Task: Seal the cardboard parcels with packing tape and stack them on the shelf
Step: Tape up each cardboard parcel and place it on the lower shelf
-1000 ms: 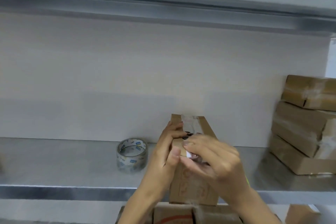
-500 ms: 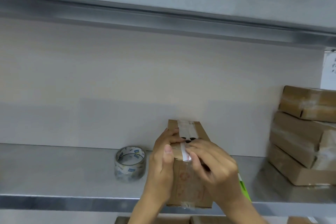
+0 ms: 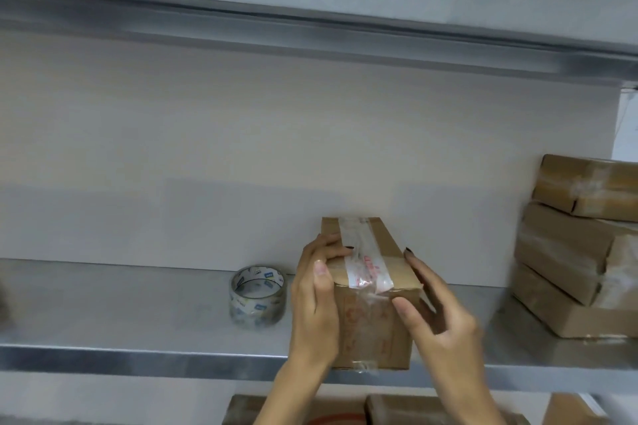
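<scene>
The left hand (image 3: 316,304) and right hand (image 3: 438,314) clasped the cardboard parcel (image 3: 373,331) at the metal shelf (image 3: 138,314) front edge. A clear tape roll (image 3: 258,294) lay just left of it. Glossy taped boxes (image 3: 580,252) were stacked at the right end.

"What's on the shelf (image 3: 103,314)?"

"A tape roll (image 3: 257,312) lies flat about midway along, set back from the front edge. Just right of it a box (image 3: 376,328) stands at the front edge."

"And the right end?"

"A stack (image 3: 569,314) of boxes, with the bottom one sitting on the shelf."
</scene>
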